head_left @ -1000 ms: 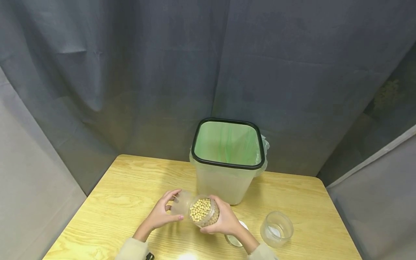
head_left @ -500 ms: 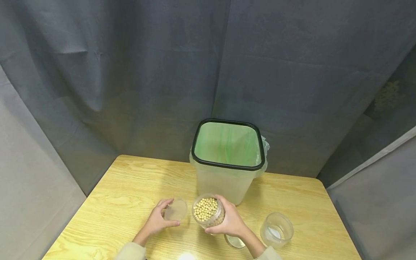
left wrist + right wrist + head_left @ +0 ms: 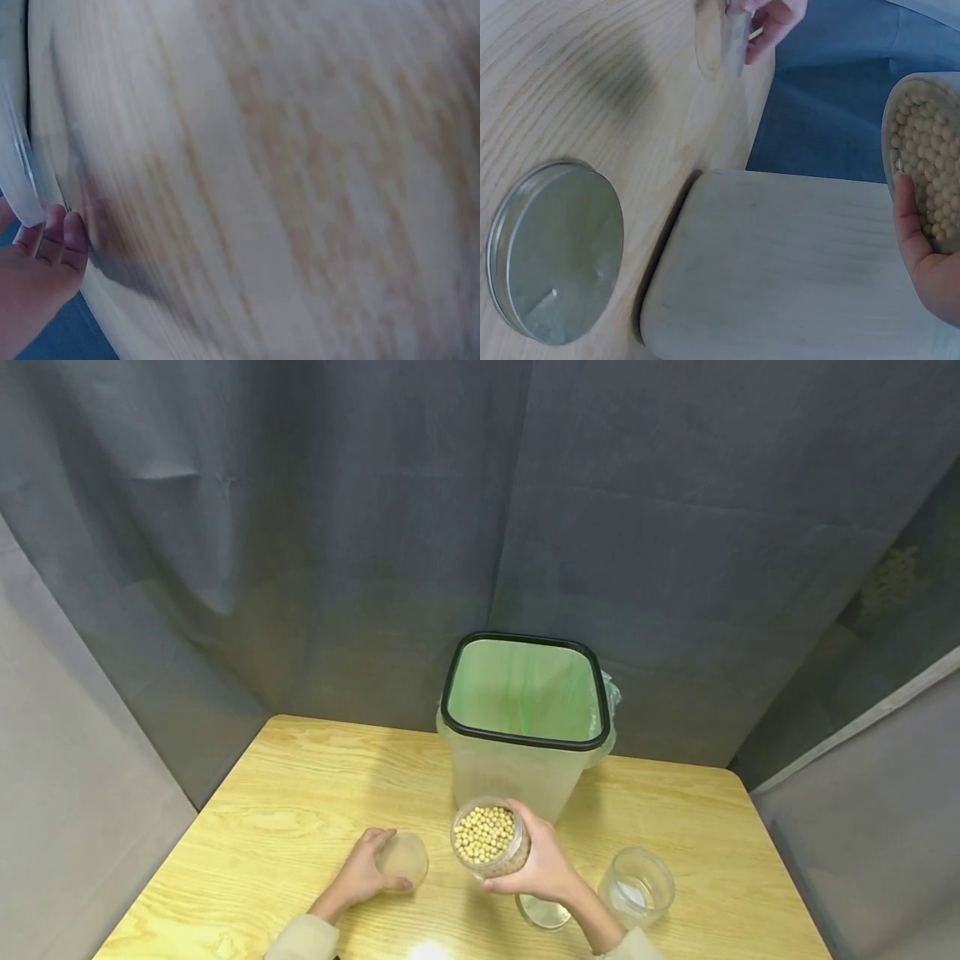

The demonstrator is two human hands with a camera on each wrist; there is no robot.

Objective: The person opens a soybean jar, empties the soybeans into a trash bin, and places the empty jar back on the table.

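My left hand (image 3: 362, 872) grips a round translucent plastic lid (image 3: 406, 858) by its edge, thumb on the near side and fingers on the far side. The lid is low over the table, left of centre. In the left wrist view, the curled fingertips (image 3: 73, 232) show beside the pale lid (image 3: 19, 180). My right hand (image 3: 546, 865) is wrapped around a clear jar (image 3: 517, 858) filled with yellow soybeans (image 3: 483, 834). The jar is held in the air before the bin, its mouth uncovered and tilted a little to the left.
A whitish bin (image 3: 517, 777) with a black rim and green liner stands at the table's back. A round silver-rimmed lid (image 3: 566, 255) lies under my right forearm. To the right is a clear container (image 3: 651, 872) with something white inside. Grey curtains (image 3: 375, 527) surround the wooden table (image 3: 247, 852).
My left hand has drawn the translucent lid away from the jar, leftward and down towards the table. My right hand has moved the soybean jar right and slightly towards the bin.
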